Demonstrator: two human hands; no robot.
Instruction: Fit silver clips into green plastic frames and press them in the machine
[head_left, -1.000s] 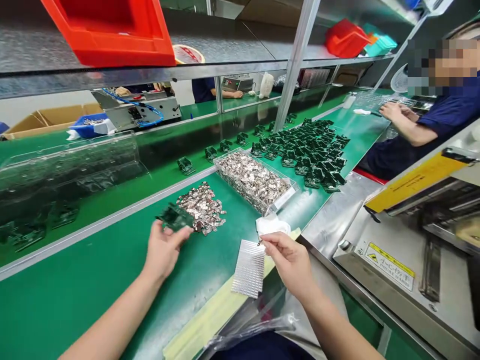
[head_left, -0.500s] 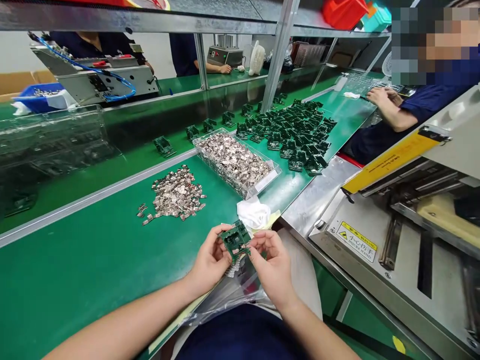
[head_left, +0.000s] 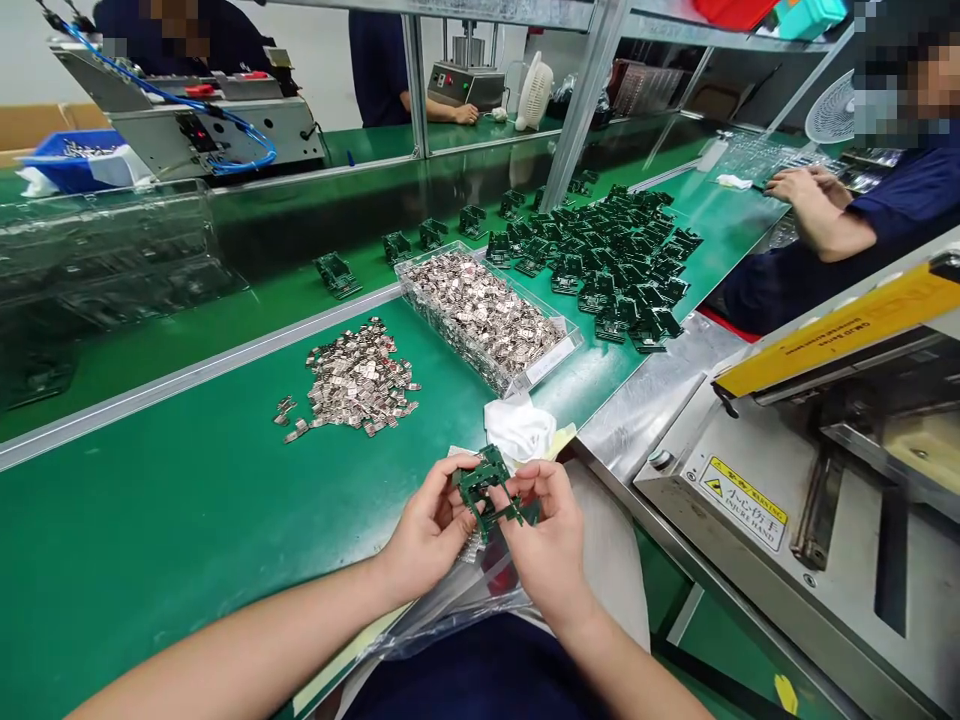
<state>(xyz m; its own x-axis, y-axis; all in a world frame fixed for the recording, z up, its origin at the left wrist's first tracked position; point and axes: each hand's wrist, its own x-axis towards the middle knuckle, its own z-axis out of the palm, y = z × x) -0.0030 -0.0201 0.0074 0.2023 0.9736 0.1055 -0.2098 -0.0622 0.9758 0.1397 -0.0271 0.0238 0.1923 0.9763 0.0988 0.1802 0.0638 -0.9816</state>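
hands, two: a left hand [head_left: 429,525] and a right hand [head_left: 551,540], held close together, both closed on the same item. green part [head_left: 487,490], one: gripped between the two hands, its left side pinched by the left fingers, its right side and face pressed by the right thumb and fingers; whether a small piece is also pinched at the right fingertips cannot be told.

silver ridged sheet [head_left: 471,548], one: partly hidden beneath the hands. white cloth [head_left: 520,428], one: crumpled, set just beyond the held part.

pile of small metal pieces [head_left: 360,380], one: laid on the green bench [head_left: 225,530], ahead and left of the hands; too many to be counted, a few scattered at its left edge. clear tray [head_left: 544,365], one: filled with like pieces, placed beyond the cloth.

heap of green parts [head_left: 607,260], one: spread behind the tray, overlapping, uncountable. row of green parts [head_left: 337,275]: at least six, spaced along the far strip.

machine with a warning label [head_left: 744,500], one: stationed at right. fans, two: one white fan [head_left: 535,92] upright at the back, one farther right.
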